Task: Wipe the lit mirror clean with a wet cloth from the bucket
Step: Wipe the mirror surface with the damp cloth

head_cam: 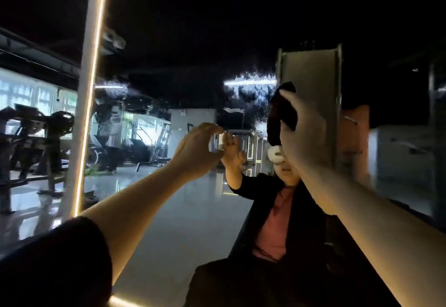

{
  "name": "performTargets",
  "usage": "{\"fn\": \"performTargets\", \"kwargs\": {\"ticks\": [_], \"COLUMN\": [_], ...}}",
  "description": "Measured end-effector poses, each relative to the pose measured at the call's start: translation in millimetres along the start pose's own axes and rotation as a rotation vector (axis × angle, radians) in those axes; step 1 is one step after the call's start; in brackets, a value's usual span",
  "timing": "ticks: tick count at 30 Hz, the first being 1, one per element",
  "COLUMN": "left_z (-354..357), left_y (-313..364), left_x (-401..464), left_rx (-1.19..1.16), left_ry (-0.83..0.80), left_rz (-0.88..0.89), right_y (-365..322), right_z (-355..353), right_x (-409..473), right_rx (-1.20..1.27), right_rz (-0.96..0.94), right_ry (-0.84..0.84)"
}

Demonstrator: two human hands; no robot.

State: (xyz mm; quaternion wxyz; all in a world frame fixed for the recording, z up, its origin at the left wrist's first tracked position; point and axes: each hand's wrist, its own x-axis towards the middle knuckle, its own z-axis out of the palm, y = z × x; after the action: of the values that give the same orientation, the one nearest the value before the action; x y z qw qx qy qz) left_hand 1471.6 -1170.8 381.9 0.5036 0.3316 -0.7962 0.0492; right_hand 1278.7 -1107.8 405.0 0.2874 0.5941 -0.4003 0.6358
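The lit mirror point(183, 210) fills most of the view, with a glowing strip down its left edge point(90, 89) and another along the bottom. Wet streaks and droplets show on the glass around the middle. My right hand point(304, 133) is raised against the glass and presses a dark cloth point(281, 111) onto it. My left hand point(198, 152) rests its curled fingertips on the mirror, holding nothing. The glass reflects a person in a dark jacket and pink top. The bucket is out of view.
To the left of the light strip, a second glass panel point(36, 138) reflects gym machines and bright windows. A grey pillar point(311, 94) and an orange panel point(354, 142) appear in the reflection at right. The room is dim.
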Motion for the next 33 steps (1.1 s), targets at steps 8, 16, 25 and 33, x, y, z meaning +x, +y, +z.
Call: {"fn": "performTargets", "kwargs": {"ticks": [8, 16, 25, 33], "left_z": [-11.3, -18.1, -3.9, -17.4], "left_y": [-76.0, -160.1, -187.6, -236.1], "left_x": [13.8, 11.1, 5.5, 5.7], "left_rx": [0.222, 0.273, 0.224, 0.254], "left_ry": [0.044, 0.118, 0.113, 0.162], "left_rz": [0.131, 0.047, -0.086, -0.183], "right_y": [8.7, 24.3, 5.9, -12.6], "right_z": [50.9, 125.2, 202.3, 243.9], "right_x": [26.1, 35.0, -2.1, 0.1], "right_rx": [-0.417, -0.769, -0.803, -0.756], "right_rz": [-0.366, -0.373, -0.847, -0.666], "right_ry": [-0.231, -0.175, -0.378, -0.268]}}
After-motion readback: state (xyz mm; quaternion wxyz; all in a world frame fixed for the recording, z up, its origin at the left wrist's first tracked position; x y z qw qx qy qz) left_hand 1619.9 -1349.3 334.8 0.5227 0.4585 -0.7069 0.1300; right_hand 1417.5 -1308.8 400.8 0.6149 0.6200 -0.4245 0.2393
